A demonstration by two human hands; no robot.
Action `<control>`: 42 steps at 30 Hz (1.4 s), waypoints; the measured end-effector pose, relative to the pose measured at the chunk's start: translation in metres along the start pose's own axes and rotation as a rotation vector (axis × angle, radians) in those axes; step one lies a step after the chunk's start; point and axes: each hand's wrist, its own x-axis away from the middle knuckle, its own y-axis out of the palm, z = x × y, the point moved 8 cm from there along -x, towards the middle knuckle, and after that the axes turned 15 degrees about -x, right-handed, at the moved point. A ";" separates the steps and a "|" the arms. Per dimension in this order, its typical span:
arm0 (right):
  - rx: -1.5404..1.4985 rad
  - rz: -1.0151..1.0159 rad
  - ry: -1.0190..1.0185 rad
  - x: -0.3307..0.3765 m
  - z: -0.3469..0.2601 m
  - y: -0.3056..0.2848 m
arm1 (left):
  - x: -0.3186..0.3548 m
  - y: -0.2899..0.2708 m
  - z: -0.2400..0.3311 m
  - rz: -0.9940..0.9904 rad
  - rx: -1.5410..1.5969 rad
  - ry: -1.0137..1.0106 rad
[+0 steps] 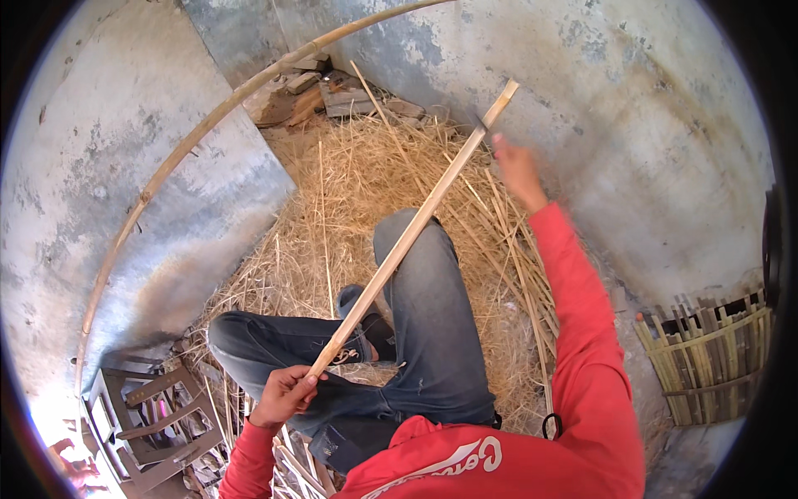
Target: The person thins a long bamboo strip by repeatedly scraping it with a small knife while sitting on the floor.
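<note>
Sitting on the floor with legs folded, the person holds a long, pale bamboo strip (413, 226) that runs diagonally from low left to far right across the knees. The left hand (285, 394) is closed around the near, lower end of the strip, fingers wrapped over it just in front of the left shin. The right hand (517, 169) is raised at the far end, beside the strip just below its tip; it is blurred, so whether it is closed around anything cannot be told. A small dark thing sits against the strip at that spot, too blurred to identify.

Both arms wear red sleeves, and the legs are in blue-grey jeans (424, 333). Under and beyond the legs lies a heap of dry straw-coloured shavings and thin bamboo slivers (349, 183), spreading to the far corner where the grey, stained walls (632, 125) meet. Some broken bricks and bits of wood (332, 91) lie in that far corner.

A second, much longer bamboo pole (179, 162) arcs along the left wall, from the near left up and over to the far middle. At the near left stands a grey wooden frame (154, 416). At the right edge, against the wall, is a half-woven bamboo basket (706, 358) with upright dark and pale slats.
</note>
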 end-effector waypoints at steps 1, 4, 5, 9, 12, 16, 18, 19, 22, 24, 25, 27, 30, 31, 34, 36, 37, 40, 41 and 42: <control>0.001 -0.044 -0.057 0.015 -0.006 0.014 | 0.002 -0.003 -0.001 0.007 -0.003 -0.003; 0.034 -0.077 -0.127 0.048 -0.008 0.014 | 0.005 -0.008 -0.008 0.031 -0.029 0.003; 0.036 -0.075 -0.130 0.044 -0.012 0.010 | 0.006 -0.010 -0.008 0.046 -0.033 0.016; -0.071 -0.062 0.016 0.005 -0.003 0.001 | 0.004 -0.008 -0.008 0.053 -0.033 0.017; -0.064 -0.090 0.008 0.023 -0.016 0.029 | 0.008 -0.002 -0.002 0.050 -0.031 -0.006; 0.084 -0.213 -0.102 0.064 -0.039 0.040 | 0.017 -0.008 -0.009 0.083 -0.025 -0.041; 0.042 -0.168 -0.134 0.044 -0.031 0.025 | 0.016 -0.009 -0.010 0.072 -0.044 0.000; -0.005 -0.122 -0.165 0.032 -0.027 0.016 | 0.013 -0.007 -0.012 0.065 -0.042 -0.002; 0.059 -0.100 0.028 0.001 -0.024 0.008 | 0.006 -0.005 -0.003 0.041 -0.024 0.018; 0.064 -0.208 -0.053 0.042 -0.049 0.044 | 0.008 0.000 0.000 0.015 -0.011 -0.025; 0.073 -0.313 -0.126 0.067 -0.060 0.061 | 0.011 -0.002 -0.005 0.023 -0.001 -0.030; 0.066 -0.353 -0.107 0.084 -0.063 0.062 | 0.012 -0.008 -0.013 0.029 -0.029 0.005; -0.001 -0.253 -0.067 0.049 -0.036 0.036 | 0.008 -0.001 -0.013 -0.014 0.005 0.010; -0.071 -0.123 -0.043 0.037 -0.023 0.019 | 0.007 0.001 -0.015 -0.027 0.008 -0.007; 0.117 -0.071 -0.024 0.016 -0.023 0.006 | -0.001 0.001 -0.008 -0.067 0.032 0.015; 0.055 -0.312 -0.237 0.084 -0.076 0.061 | 0.004 -0.002 -0.007 -0.039 0.028 0.004; 0.002 -0.425 -0.199 0.120 -0.092 0.078 | 0.004 -0.001 -0.008 -0.033 0.020 -0.003; -0.051 -0.496 -0.179 0.136 -0.100 0.086 | 0.000 0.000 -0.015 -0.049 0.049 0.015; -0.053 -0.472 -0.184 0.136 -0.096 0.085 | -0.004 0.001 -0.018 -0.056 0.047 0.013; -0.003 -0.353 -0.154 0.111 -0.083 0.069 | -0.003 0.000 -0.017 -0.048 0.036 0.032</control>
